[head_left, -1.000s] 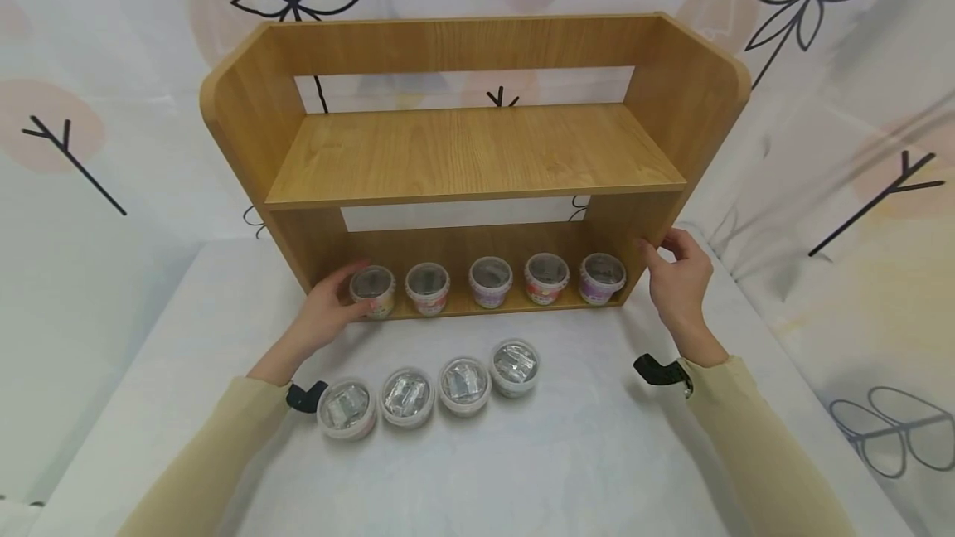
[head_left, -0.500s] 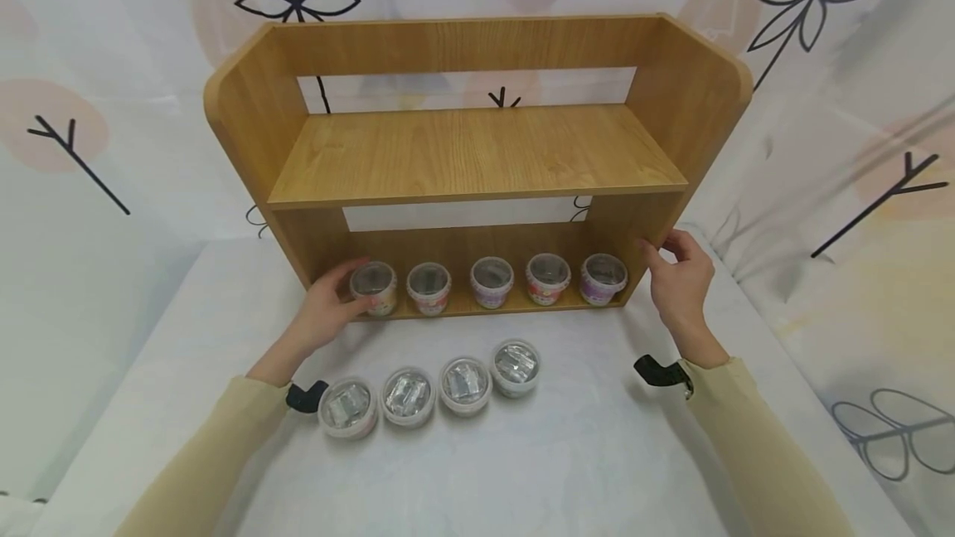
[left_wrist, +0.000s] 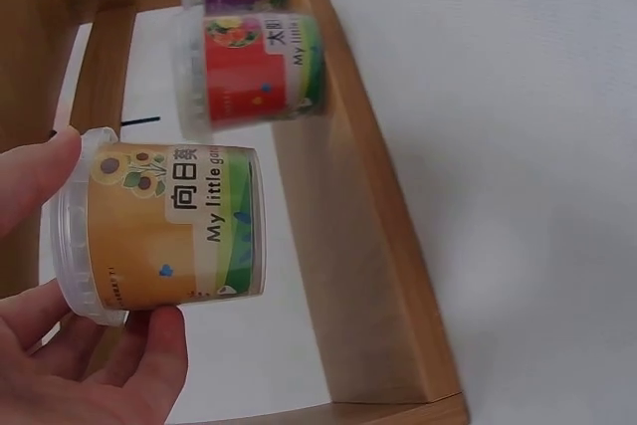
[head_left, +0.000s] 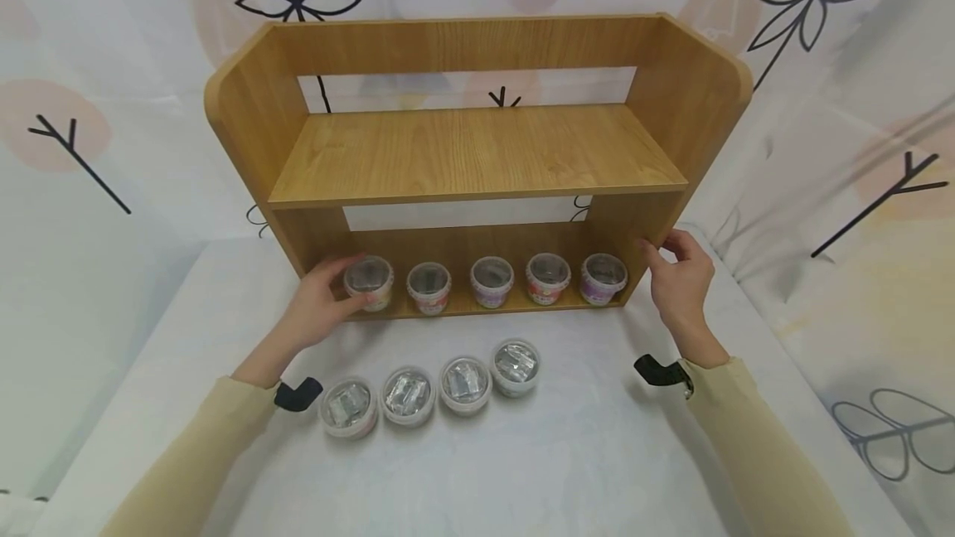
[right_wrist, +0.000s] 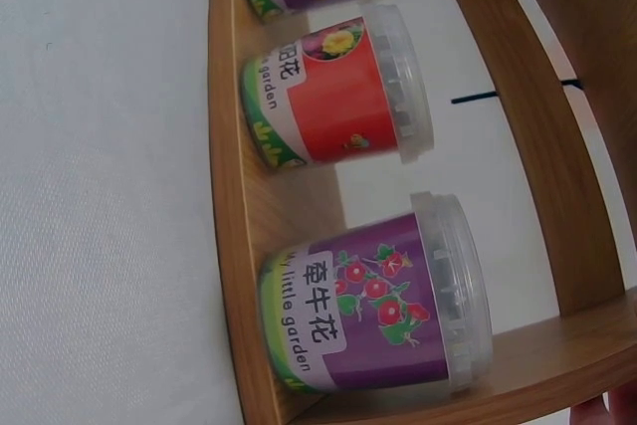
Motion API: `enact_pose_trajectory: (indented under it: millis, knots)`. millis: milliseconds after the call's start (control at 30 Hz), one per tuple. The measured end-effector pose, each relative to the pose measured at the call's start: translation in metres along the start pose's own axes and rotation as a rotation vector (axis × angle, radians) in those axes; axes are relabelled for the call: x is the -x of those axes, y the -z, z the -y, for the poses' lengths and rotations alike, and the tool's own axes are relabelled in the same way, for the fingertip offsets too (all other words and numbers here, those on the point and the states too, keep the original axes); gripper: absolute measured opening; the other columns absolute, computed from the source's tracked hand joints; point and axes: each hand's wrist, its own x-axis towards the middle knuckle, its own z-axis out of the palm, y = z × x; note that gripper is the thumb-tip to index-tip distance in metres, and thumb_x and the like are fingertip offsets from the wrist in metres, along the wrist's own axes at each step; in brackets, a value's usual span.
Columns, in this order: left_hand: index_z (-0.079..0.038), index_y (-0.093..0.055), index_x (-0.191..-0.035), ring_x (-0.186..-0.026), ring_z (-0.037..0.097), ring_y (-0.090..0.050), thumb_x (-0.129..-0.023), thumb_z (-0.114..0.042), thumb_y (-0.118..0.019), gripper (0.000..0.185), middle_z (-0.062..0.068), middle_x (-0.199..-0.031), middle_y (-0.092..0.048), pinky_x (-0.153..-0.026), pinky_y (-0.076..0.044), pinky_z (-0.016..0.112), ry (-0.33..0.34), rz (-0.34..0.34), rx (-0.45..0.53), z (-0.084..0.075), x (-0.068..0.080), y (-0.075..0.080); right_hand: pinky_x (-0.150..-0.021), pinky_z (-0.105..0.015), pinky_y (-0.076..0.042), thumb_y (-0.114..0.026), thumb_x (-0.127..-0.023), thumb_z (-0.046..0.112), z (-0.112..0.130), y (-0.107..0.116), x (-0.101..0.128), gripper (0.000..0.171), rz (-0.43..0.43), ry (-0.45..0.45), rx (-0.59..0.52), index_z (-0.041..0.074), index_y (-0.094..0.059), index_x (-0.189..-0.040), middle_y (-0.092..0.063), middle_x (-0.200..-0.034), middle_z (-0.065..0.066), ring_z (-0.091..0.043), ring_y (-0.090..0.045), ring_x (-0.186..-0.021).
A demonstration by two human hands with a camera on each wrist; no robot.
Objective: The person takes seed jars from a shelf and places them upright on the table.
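My left hand [head_left: 317, 302] pinches a lidded seed-kit tub [left_wrist: 174, 231] by its lid rim, thumb on one side and fingers on the other. The tub has an orange sunflower label and a clear lid; in the left wrist view its base is off the lower shelf board. My right hand [head_left: 681, 284] grips the right side panel of the wooden shelf unit [head_left: 477, 152], thumb on the inner face. Its fingertips [right_wrist: 617, 407] just show at the corner of the right wrist view. Nearest to it on the lower board stands a purple-labelled tub [right_wrist: 383, 311].
A red tub [head_left: 429, 288], a purple tub [head_left: 491, 282] and another red tub [head_left: 548, 278] stand along the lower board. On the white table [head_left: 597, 454], in front of the unit, several tubs [head_left: 407, 398] with silvery packets visible inside form a slanting row.
My left hand has moved slightly left and up with the sunflower tub, which has risen off the lower board. My right hand has stayed on the side panel.
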Motion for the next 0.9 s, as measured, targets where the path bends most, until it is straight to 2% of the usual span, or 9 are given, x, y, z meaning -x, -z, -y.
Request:
enact_pose_trajectory:
  millis: [300, 433, 667, 800, 900]
  knots:
    - [0.001, -0.053, -0.139, -0.12, 0.036, -0.053, -0.084, -0.013, -0.081, 0.063, 0.019, -0.135, -0.052, -0.095, -0.052, 0.051, -0.031, 0.04, 0.023, -0.018, 0.004, 0.009, -0.105, -0.037, -0.044, -0.072, -0.093, 0.032, 0.001, 0.0, 0.0, 0.038, 0.003, 0.001, 0.001, 0.007, -0.068, -0.121, -0.068, -0.116, -0.009, -0.018, -0.059, -0.115]
    - [-0.003, -0.056, -0.137, -0.12, 0.032, -0.054, -0.082, -0.017, -0.083, 0.062, 0.013, -0.133, -0.056, -0.096, -0.051, 0.05, -0.054, 0.055, 0.001, -0.026, 0.007, 0.009, -0.105, -0.037, -0.044, -0.072, -0.092, 0.031, 0.001, 0.0, 0.0, 0.037, -0.004, 0.001, -0.001, 0.006, -0.068, -0.12, -0.068, -0.114, -0.01, -0.018, -0.059, -0.114]
    - [-0.006, -0.058, -0.137, -0.126, 0.031, -0.052, -0.08, -0.027, -0.085, 0.067, 0.009, -0.135, -0.058, -0.104, -0.041, 0.054, -0.087, 0.104, -0.073, -0.031, 0.009, 0.005, -0.106, -0.038, -0.043, -0.072, -0.093, 0.031, 0.001, 0.0, 0.001, 0.038, 0.005, -0.007, -0.004, 0.007, -0.068, -0.121, -0.068, -0.115, -0.009, -0.018, -0.059, -0.116]
    - [-0.007, -0.058, -0.137, -0.122, 0.03, -0.053, -0.08, -0.031, -0.085, 0.067, 0.009, -0.133, -0.057, -0.099, -0.046, 0.052, -0.091, 0.161, -0.106, -0.028, 0.011, 0.005, -0.107, -0.038, -0.043, -0.071, -0.093, 0.031, 0.001, 0.0, 0.001, 0.038, 0.005, -0.01, 0.0, 0.007, -0.068, -0.122, -0.068, -0.116, -0.009, -0.018, -0.059, -0.116]
    - [-0.006, -0.058, -0.136, -0.118, 0.029, -0.054, -0.08, -0.03, -0.084, 0.066, 0.008, -0.131, -0.057, -0.091, -0.053, 0.047, -0.08, 0.223, -0.085, -0.025, 0.013, 0.005, -0.106, -0.037, -0.043, -0.071, -0.093, 0.031, 0.001, 0.0, 0.0, 0.038, 0.002, -0.009, -0.002, 0.007, -0.068, -0.122, -0.067, -0.116, -0.009, -0.018, -0.059, -0.116]
